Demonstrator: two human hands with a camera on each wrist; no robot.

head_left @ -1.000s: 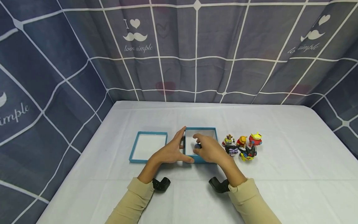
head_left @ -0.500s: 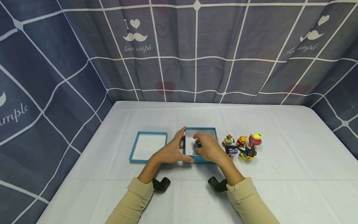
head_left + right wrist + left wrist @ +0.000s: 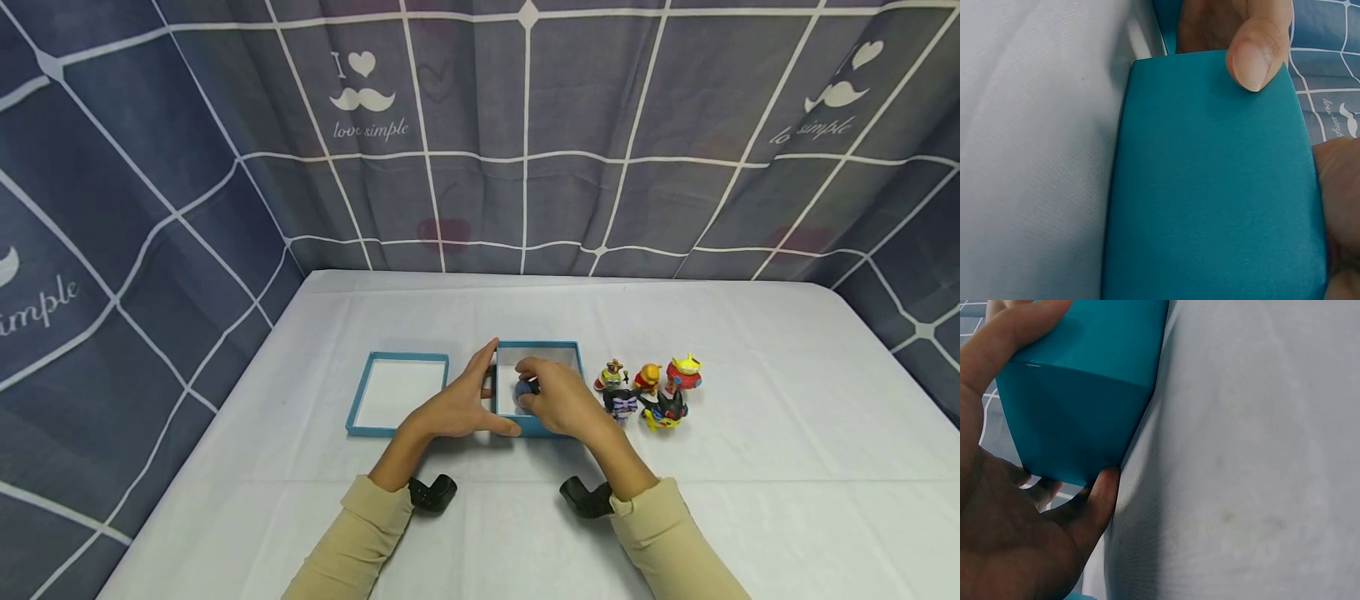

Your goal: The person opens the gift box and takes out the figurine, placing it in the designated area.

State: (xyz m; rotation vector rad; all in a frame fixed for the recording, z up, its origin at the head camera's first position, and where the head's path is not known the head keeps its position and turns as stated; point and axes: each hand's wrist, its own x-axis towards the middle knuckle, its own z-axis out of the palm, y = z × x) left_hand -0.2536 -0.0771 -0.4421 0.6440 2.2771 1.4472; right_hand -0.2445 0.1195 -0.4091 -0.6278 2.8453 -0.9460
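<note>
A teal open-topped box (image 3: 536,427) with a white inside stands on the table. My left hand (image 3: 453,406) holds its left end, the thumb along the front wall and the fingers at the side. The left wrist view shows that hand (image 3: 1019,531) spread around the box corner (image 3: 1075,419). Reaching over the front wall, my right hand (image 3: 562,400) has its fingers inside the box. They pinch a small dark blue round thing (image 3: 522,389), mostly covered by the hand. In the right wrist view the wall (image 3: 1210,181) hides the right fingertips; the left thumb (image 3: 1252,62) presses its top edge.
Left of the box lies a shallow teal-rimmed lid (image 3: 371,432), white inside. Several small toy figures stand to the right, among them a red and yellow one (image 3: 684,372), a black-eared yellow one (image 3: 665,410) and a black and purple one (image 3: 622,403). A grey checked curtain (image 3: 480,200) hangs behind.
The dark blue thing inside the box has shifted slightly left and shows a little more. My right hand has moved only slightly; the left hand and the box stay in place.
</note>
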